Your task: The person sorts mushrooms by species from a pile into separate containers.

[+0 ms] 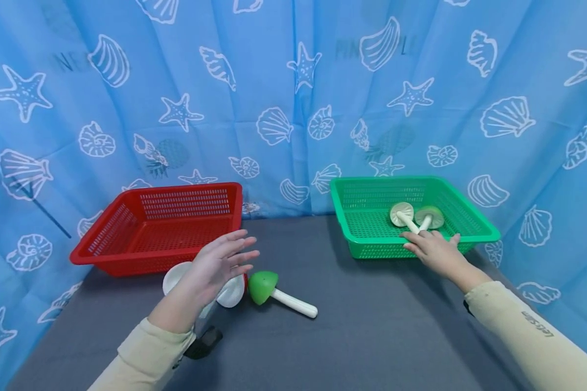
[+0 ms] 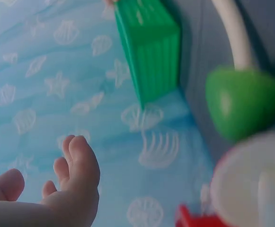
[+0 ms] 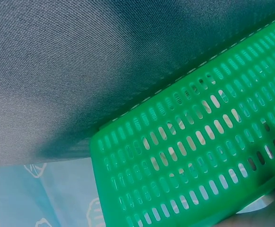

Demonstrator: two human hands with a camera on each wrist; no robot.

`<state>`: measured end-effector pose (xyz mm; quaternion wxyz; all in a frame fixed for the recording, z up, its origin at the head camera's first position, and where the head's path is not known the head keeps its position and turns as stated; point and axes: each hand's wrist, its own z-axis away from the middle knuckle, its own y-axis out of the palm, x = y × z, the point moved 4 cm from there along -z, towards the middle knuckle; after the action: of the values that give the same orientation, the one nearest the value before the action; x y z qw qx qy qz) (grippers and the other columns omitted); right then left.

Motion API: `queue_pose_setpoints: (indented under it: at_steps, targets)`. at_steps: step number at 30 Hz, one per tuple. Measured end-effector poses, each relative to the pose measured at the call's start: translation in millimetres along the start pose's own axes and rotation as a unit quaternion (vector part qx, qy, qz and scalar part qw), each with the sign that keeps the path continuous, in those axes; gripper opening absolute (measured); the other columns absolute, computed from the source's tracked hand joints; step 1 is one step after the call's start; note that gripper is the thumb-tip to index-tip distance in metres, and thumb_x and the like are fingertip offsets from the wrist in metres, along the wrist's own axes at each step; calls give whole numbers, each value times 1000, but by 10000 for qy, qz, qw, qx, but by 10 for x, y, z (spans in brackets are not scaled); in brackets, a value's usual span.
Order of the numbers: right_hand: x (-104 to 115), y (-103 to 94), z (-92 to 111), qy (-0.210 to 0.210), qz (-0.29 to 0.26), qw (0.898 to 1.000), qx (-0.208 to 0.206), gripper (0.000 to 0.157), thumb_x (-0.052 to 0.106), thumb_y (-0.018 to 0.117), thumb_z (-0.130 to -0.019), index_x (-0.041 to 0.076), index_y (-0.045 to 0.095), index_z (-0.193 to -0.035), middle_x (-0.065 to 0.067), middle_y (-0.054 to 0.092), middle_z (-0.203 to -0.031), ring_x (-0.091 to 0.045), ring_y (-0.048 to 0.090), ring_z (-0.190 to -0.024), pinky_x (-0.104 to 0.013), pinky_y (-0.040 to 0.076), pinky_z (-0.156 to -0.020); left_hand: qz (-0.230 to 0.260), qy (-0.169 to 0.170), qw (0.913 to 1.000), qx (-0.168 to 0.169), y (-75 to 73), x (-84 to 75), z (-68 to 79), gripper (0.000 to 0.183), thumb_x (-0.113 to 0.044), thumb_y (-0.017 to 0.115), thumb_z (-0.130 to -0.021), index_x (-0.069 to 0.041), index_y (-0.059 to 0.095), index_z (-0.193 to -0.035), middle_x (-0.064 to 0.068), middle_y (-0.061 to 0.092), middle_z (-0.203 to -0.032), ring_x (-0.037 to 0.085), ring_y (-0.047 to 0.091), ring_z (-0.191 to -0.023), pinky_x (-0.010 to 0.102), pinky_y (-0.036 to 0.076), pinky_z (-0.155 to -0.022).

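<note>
My left hand (image 1: 212, 269) hovers over the table's left side with its fingers extended, holding nothing. Partly hidden beneath it are toy mushrooms with white undersides (image 1: 231, 293), one showing a red cap edge. Just to the right lies a green-capped toy mushroom (image 1: 263, 288) with a white stem. My right hand (image 1: 437, 252) is at the front rim of the green basket (image 1: 372, 240), fingers spread over the edge. Inside that basket, a pale mushroom (image 1: 401, 214) and a green-capped mushroom (image 1: 432, 217) lie with their stems toward the fingers.
A red basket (image 1: 156, 256) stands at the back left, its floor showing bare mesh. Grey cloth (image 1: 352, 336) covers the table. A blue curtain (image 1: 283, 157) with white shell prints hangs right behind both baskets. A black band (image 1: 204, 343) shows at my left wrist.
</note>
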<state>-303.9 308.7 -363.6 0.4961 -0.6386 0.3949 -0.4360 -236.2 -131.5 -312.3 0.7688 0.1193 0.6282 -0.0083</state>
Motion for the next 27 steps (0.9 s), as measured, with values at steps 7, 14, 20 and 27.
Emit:
queue_pose_setpoints:
  at_steps: [7, 14, 20, 27]
  targets:
    - [2, -13, -12, 49, 39, 10000, -4, 43, 30, 50, -106, 4, 55, -139, -28, 60, -121, -60, 47, -116, -93, 8, -88, -905, 330, 9938, -555, -439, -208, 29, 62, -33, 53, -104, -10, 30, -156, 12, 44, -153, 8, 65, -107, 25, 53, -95]
    - [-1, -29, 10, 20, 202, 9998, -60, 43, 29, 51, -106, 5, 53, -141, -31, 55, -130, -62, 43, -121, -93, 10, -88, -3137, 673, 9386, -1265, -902, -190, -5, 63, -33, 55, -103, -5, 32, -155, 23, 40, -154, 40, 43, -138, 55, 41, -111]
    - [185, -126, 38, -210, 297, 9980, -520, 45, 21, 60, -101, 5, 51, -143, -33, 46, -141, -59, 38, -128, -87, 23, -93, -5267, 1465, 8270, -1309, -1337, -30, -87, 60, -27, 67, -97, 2, 46, -146, 29, 50, -143, 48, 45, -132, 66, 42, -103]
    - [706, -249, -22, -798, -831, 9829, -1437, 37, 7, 62, -99, -5, 57, -133, -32, 53, -129, -50, 51, -118, -66, 44, -93, -5915, 1912, 7729, -1272, -1793, 124, -171, 54, -26, 74, -92, 1, 59, -136, 28, 60, -133, 48, 52, -124, 68, 43, -99]
